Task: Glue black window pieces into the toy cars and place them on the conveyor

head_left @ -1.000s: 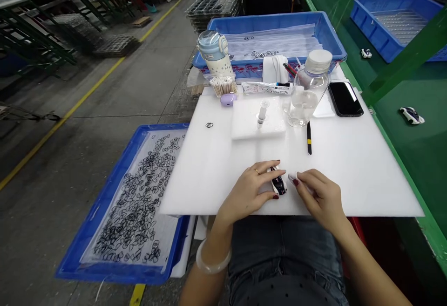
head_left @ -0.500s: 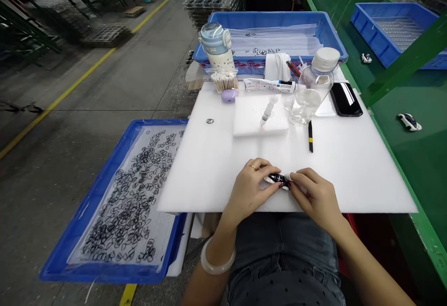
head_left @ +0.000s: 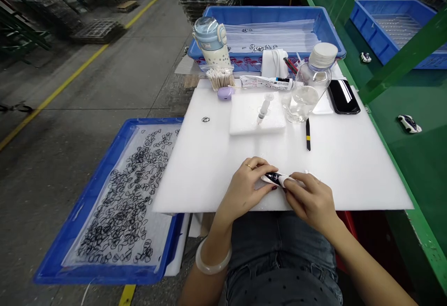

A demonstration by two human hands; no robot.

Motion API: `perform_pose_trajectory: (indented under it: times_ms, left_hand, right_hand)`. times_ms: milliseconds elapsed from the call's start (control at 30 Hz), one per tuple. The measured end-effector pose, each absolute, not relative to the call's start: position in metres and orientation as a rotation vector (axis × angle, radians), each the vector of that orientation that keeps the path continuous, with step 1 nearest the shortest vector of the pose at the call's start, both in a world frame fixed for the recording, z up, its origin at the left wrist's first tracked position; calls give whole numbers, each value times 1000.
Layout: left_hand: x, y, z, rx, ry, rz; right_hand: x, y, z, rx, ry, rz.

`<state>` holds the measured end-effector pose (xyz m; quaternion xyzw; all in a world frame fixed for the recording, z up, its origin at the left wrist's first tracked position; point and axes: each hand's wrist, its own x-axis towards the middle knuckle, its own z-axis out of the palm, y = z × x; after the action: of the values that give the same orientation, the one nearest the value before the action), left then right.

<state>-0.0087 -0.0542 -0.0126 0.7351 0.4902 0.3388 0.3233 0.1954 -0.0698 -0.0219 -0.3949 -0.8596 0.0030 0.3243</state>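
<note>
Toy car [head_left: 271, 178], lower centre: probably light, stiff, slick; best gripped by sides. Left hand [head_left: 242, 187] pinches it; right hand [head_left: 310, 199] curled at its end, hold unclear.

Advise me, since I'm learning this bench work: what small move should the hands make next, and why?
Probably a light wipe by the right hand along the small, glossy, white-and-black toy car, with the left hand bracing it. The left fingers pinch one end, the right fingers meet the other, and something white shows there, too small to identify.
</note>
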Motion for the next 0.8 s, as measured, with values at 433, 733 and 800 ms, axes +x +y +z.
perform_pose_trajectory:
  times_ms: [433,733,800]
  left_hand:
    - [-16,-58,-18,1834,1270,1082]
    - [-15,-64,-18,1845,1432,1104]
    - [-15,-65,-19,1861,1439,1083]
  right_hand:
    - [207,-36,8,-1307,-2150,-31]
    - [239,-41,-3,-1271,-2045,218]
    - [309,-45,-2,-1593,-1839,3]
